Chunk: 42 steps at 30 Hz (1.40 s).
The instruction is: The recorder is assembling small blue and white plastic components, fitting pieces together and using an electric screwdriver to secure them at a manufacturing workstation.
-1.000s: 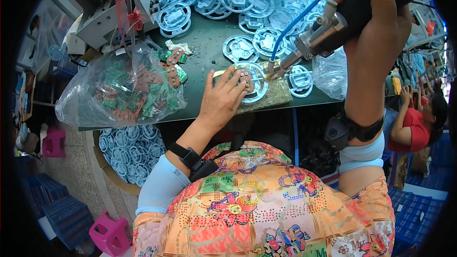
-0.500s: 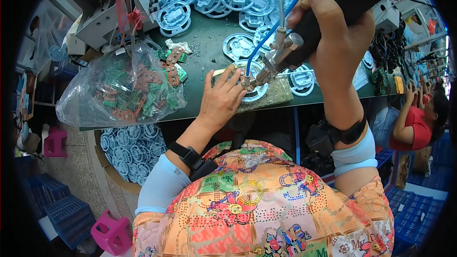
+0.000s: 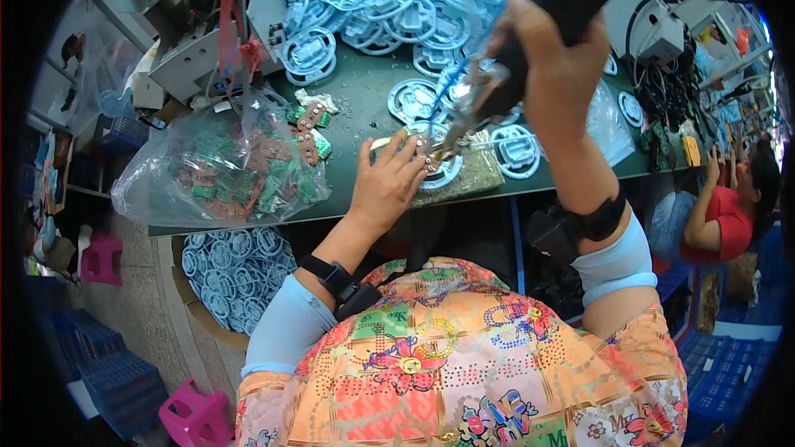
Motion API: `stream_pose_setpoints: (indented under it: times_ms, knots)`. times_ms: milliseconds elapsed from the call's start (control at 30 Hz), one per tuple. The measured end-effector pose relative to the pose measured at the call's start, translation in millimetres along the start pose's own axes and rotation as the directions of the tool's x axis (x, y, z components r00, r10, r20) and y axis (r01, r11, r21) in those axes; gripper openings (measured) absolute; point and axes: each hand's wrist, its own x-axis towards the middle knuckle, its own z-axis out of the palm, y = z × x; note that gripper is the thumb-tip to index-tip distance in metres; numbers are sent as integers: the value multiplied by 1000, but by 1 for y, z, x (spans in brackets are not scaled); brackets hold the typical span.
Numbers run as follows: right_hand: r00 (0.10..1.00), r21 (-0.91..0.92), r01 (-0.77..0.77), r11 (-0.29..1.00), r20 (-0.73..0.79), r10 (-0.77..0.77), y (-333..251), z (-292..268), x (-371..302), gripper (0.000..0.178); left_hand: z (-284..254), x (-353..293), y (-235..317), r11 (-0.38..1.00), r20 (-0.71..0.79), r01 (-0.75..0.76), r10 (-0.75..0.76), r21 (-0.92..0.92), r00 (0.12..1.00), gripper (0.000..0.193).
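Note:
My right hand (image 3: 559, 58) is wrapped round a black power screwdriver (image 3: 538, 29) with a metal nose and a blue tube. The nose, blurred by motion, slants down to a light-blue plastic ring (image 3: 447, 174) on a speckled block (image 3: 476, 172). My left hand (image 3: 385, 186) presses its bent fingertips on the ring's left side, holding it on the block. A brownish circuit board shows in part beside the fingertips. Exact contact between tip and board cannot be made out.
Light-blue rings (image 3: 389, 0) are heaped at the back of the green table (image 3: 352, 95). At left lies a clear bag (image 3: 224, 165) of circuit boards, near a grey machine (image 3: 190, 41). A box of blue rings (image 3: 236, 277) stands below. A person in red (image 3: 720, 207) sits at right.
The screwdriver in my right hand has moved left and become more upright, its nose now blurred. My left hand stays on the ring. The whole view has shifted slightly.

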Motion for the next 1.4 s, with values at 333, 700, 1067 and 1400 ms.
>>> stream_pose_setpoints:
  times_ms: [333,700,1067,1400]
  knots:
    - [993,-545,-5,838,-103,-61,28,-77,48,63,-9,37,-48,996,-164,75,-83,-54,983,27]
    - [889,-721,442,534,272,-369,39,-74,-31,50,13,101,-78,983,478,-138,62,125,876,17]
    - [878,-615,299,730,477,43,88,-15,-76,79,-33,66,-97,314,125,466,-705,-827,698,25]
    - [815,-623,393,676,577,58,104,17,-66,109,-50,51,-39,92,198,323,-623,-942,756,32]
